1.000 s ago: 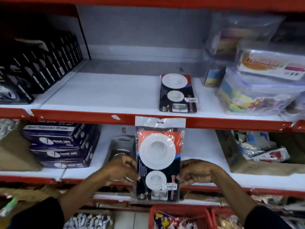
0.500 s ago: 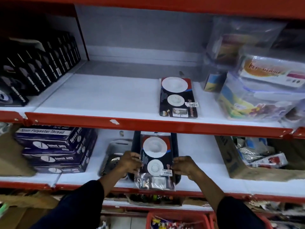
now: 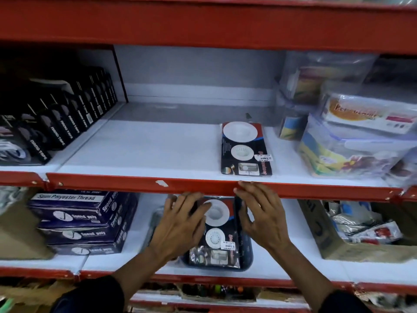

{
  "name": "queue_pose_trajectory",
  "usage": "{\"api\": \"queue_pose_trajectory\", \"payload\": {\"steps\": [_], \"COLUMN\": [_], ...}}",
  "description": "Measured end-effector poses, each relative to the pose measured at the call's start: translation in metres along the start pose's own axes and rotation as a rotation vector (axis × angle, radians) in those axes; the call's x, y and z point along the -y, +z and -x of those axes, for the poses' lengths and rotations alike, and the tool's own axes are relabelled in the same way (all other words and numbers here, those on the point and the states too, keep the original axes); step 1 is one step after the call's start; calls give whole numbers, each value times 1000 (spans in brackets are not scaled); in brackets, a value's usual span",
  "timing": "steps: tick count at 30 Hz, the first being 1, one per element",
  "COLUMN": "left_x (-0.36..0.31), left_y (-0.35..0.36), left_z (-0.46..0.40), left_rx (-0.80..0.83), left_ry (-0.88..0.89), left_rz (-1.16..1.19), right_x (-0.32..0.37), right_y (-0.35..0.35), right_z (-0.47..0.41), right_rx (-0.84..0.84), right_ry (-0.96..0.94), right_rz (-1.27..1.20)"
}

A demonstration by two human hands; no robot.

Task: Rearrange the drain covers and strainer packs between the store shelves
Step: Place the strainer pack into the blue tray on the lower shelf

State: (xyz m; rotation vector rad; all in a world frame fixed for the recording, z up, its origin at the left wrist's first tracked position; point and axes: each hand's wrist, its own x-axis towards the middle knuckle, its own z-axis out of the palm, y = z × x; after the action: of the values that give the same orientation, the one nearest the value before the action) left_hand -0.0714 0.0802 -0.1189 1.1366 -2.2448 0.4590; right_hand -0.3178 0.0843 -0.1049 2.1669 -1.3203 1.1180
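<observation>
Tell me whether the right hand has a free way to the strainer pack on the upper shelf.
Probably yes: the right hand is empty, just below the pack, with nothing between them except the shelf lip.

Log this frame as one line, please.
stage: setting pack in tray | left hand: open, on pack | right hand: open, at pack edge | tray: lower shelf | second pack: upper shelf

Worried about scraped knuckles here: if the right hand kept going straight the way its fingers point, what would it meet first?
Most likely the red front lip of the upper shelf: the right hand points up and back, fingertips already at that lip. Depth is unclear; it might slip under.
</observation>
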Motion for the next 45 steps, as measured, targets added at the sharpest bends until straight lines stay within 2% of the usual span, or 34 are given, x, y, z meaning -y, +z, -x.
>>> {"api": "queue_pose_trajectory", "payload": {"steps": [2, 7, 11, 14, 17, 19, 23, 26, 29, 32, 36, 38, 41, 45], "left_x": [1, 1, 0, -1, -2, -2, 8, 18, 22, 34, 57, 62, 60, 50], "left_y": [-9, -18, -8, 4, 8, 7, 3, -2, -24, -48, -69, -74, -73, -60], "left_z": [-24, -86, -129, -158, -180, -189, -200, -203, -201, -188, -156, -138, -110, -67], "left_rx": [-42, 52, 255, 457, 508, 435, 315, 228, 262, 472, 793, 898, 1022, 1138], "left_ry": [16, -10, -124, -269, -441, -530, -738, -981, -1090, -1043, -880, -846, -843, -931], "left_rz": [-19, -41, 89, 200, 441, 564, 638, 1016, 1342, 1483, 1424, 1422, 1316, 1197], "right_x": [-1, -19, -44, -57, -61, -64, -76, -74, -70, -67, -65, -60, -49, -35], "right_y": [-5, -13, -8, -4, -13, -17, -25, -41, -61, -78, -89, -86, -74, -50], "right_z": [-26, -73, -91, -104, -117, -122, -129, -135, -136, -127, -104, -92, -72, -39], "right_rx": [-5, 114, 357, 514, 433, 354, 149, 53, 199, 376, 684, 833, 1005, 1204], "right_ry": [17, 223, 537, 670, 769, 863, 1114, 1227, 1244, 1216, 1124, 1071, 1059, 1086], "right_rz": [59, 207, 152, -80, -283, -367, -635, -937, -1196, -1418, -1428, -1383, -1335, -1226]}}
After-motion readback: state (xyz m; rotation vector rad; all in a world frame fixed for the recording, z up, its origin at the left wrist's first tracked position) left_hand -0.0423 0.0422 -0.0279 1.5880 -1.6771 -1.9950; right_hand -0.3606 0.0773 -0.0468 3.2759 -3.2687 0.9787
